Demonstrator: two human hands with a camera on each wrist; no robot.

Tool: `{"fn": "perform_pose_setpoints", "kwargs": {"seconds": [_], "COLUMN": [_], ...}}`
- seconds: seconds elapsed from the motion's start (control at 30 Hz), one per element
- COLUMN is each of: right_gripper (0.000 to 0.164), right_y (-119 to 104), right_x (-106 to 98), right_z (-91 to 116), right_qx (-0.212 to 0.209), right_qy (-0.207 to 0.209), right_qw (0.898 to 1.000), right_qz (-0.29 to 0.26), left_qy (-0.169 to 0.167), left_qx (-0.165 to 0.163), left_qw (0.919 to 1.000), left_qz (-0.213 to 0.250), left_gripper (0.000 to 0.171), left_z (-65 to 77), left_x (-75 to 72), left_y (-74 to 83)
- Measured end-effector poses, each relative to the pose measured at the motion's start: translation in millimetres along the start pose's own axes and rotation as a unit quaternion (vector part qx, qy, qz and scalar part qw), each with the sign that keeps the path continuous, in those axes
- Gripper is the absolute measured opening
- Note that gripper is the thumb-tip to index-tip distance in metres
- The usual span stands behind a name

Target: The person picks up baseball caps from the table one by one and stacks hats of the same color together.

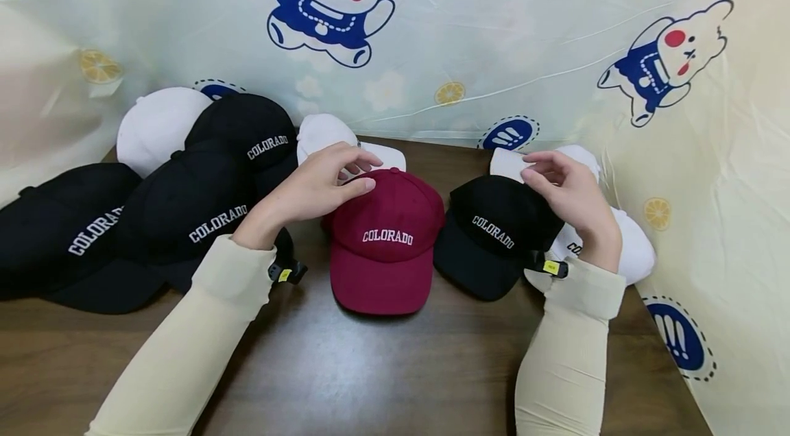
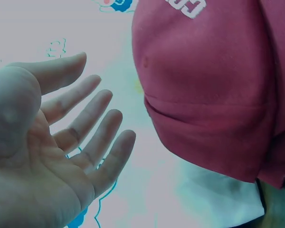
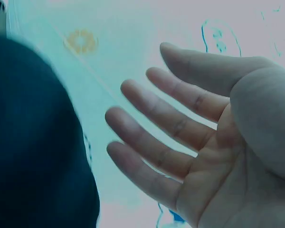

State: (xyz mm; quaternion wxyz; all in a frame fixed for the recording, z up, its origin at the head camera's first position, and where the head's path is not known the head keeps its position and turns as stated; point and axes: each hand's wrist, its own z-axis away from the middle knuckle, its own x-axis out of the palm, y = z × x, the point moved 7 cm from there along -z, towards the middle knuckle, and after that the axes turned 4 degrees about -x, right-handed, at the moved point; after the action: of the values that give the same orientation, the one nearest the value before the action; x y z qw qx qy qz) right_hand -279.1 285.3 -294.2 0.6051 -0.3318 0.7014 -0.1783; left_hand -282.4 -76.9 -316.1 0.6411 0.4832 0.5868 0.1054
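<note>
A dark red cap point(image 1: 387, 216) lettered COLORADO sits on the table, its brim toward me. My left hand point(image 1: 317, 182) hovers at its upper left; the left wrist view shows a gap between the relaxed fingers and the red cap point(image 2: 204, 85). Right of it lies a black COLORADO cap point(image 1: 494, 223), tilted, its brim toward the lower left. My right hand point(image 1: 574, 192) is above that cap's right side with loosely bent fingers. In the right wrist view the palm faces the camera, holding nothing, apart from the dark cap point(image 3: 33, 137).
Several black caps point(image 1: 212, 210) and a white cap point(image 1: 160, 124) are piled at the left. Another white cap point(image 1: 324, 132) lies behind the red one. White caps point(image 1: 632, 247) are partly hidden behind my right hand. A printed curtain point(image 1: 444, 31) closes off the back of the brown table point(image 1: 370, 367).
</note>
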Motion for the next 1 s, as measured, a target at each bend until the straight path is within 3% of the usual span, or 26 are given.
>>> {"fn": "perform_pose_setpoints", "kwargs": {"seconds": [0.13, 0.27, 0.37, 0.53, 0.67, 0.8, 1.0], "right_gripper": [0.042, 0.044, 0.043, 0.04, 0.041, 0.042, 0.045], "right_y": [16, 17, 8, -22, -58, -104, -151], "right_x": [-12, -16, -14, -3, 9, 16, 23], "right_z": [8, 11, 10, 5, 4, 11, 22], "right_qx": [0.031, 0.039, 0.025, -0.034, -0.087, -0.144, -0.22], "right_qy": [0.014, 0.02, 0.024, 0.018, 0.008, -0.001, 0.003], "right_qw": [0.999, 0.999, 0.999, 0.999, 0.995, 0.986, 0.97], "right_qz": [0.024, 0.026, 0.022, -0.008, -0.049, -0.086, -0.099], "left_qy": [0.0, -0.002, -0.003, 0.01, 0.049, 0.103, 0.149], "left_qx": [0.013, 0.022, 0.026, 0.031, 0.045, 0.042, -0.01], "left_qw": [0.9999, 0.9998, 0.9997, 0.9992, 0.9961, 0.9897, 0.9812], "left_qz": [0.0, -0.001, -0.001, -0.022, -0.058, -0.09, -0.122], "left_gripper": [0.038, 0.037, 0.038, 0.038, 0.037, 0.038, 0.041], "left_z": [1.8, 2.4, 3.8, 10.1, 20.9, 39.3, 71.7], "left_x": [0.9, 1.6, -0.1, -12.6, -37.5, -72.7, -120.0], "left_y": [7.4, 10.8, 14.4, 21.0, 26.7, 29.7, 16.6]}}
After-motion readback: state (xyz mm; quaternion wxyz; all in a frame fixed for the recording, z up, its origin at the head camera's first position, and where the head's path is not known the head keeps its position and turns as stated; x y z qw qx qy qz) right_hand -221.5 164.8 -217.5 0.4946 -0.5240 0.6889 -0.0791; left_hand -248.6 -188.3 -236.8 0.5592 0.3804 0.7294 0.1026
